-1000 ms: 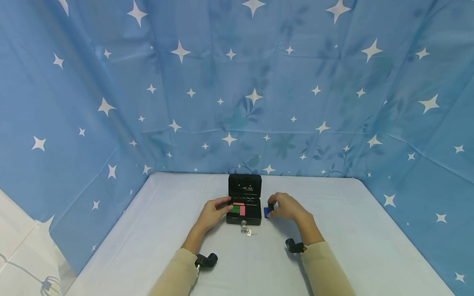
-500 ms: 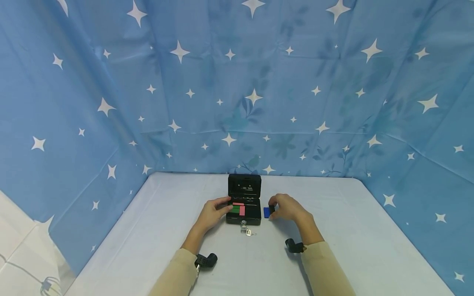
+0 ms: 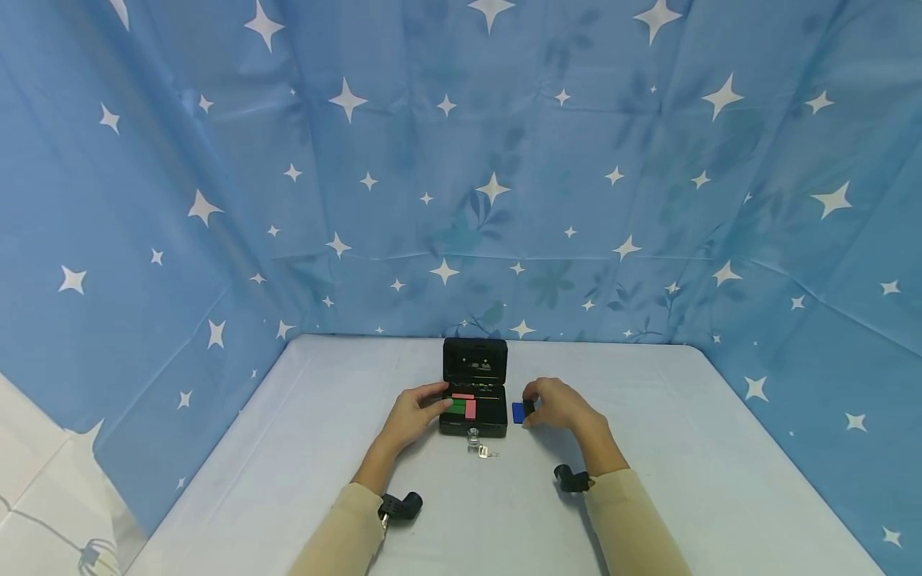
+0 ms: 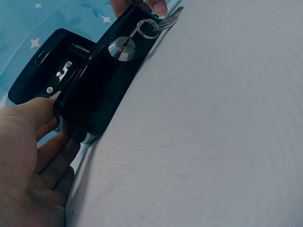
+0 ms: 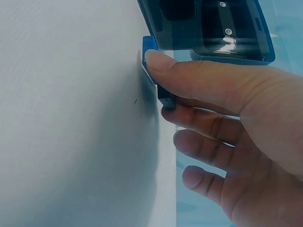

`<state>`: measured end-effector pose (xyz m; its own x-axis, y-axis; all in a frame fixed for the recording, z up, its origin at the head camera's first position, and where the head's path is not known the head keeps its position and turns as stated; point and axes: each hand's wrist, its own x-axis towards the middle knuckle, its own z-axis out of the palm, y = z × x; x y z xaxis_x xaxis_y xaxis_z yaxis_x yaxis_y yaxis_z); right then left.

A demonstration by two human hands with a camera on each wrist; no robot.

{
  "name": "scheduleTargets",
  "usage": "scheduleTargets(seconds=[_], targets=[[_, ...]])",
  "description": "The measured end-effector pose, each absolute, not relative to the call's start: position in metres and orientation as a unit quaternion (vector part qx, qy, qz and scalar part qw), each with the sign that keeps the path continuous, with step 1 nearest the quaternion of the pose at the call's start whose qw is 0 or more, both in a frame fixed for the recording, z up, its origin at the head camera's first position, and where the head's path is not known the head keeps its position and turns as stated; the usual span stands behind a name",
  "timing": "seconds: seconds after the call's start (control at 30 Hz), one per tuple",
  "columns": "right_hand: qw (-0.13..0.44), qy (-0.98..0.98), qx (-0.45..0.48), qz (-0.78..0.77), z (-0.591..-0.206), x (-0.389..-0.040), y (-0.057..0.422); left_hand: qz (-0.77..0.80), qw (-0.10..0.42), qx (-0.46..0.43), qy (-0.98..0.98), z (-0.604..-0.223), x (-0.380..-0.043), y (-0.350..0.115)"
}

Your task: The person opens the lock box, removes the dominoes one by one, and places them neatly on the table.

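Two hands are busy in the head view. Your left hand (image 3: 415, 414) grips the left side of the box (image 3: 495, 430), and your right hand (image 3: 558, 404) pinches a black block (image 3: 529, 407) just right of it, next to a blue block (image 3: 518, 413); you cannot tell whether those two are joined. Pink blocks (image 3: 471, 409) and a green block (image 3: 457, 406) sit inside, under the raised lid (image 3: 475, 360). Pull leftward and the box would probably slide on the white tabletop (image 3: 497, 528). A starry blue curtain (image 3: 461, 152) hangs behind; a cable (image 3: 91, 554) lies at lower left.

In the left wrist view, keys (image 4: 171, 19) hang from the lock (image 4: 122, 48); brushing them could twist the box.

In the right wrist view, your thumb (image 5: 163, 64) overlaps the blue block; that low, narrow pinch could let the black block tip or slip.
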<state>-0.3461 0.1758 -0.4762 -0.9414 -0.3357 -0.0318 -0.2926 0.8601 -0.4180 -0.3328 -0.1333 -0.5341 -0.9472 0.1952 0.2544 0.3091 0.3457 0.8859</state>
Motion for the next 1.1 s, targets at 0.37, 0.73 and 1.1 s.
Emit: scheduleTargets(seconds=[0.37, 0.73, 1.1], targets=[[0.052, 0.965, -0.149, -0.208, -0.4803, -0.3478, 0.1749, -0.556, 0.055, -0.155, -0.814, -0.5346, -0.3330, -0.1324], [0.056, 0.965, -0.145, -0.213, -0.4824, -0.3488, 0.1748, -0.554, 0.051, -0.156, -0.816, -0.5360, -0.3324, -0.1328], [0.054, 0.963, -0.137, -0.224, -0.4841, -0.3476, 0.1740, -0.554, 0.051, -0.154, -0.817, -0.5357, -0.3320, -0.1324]])
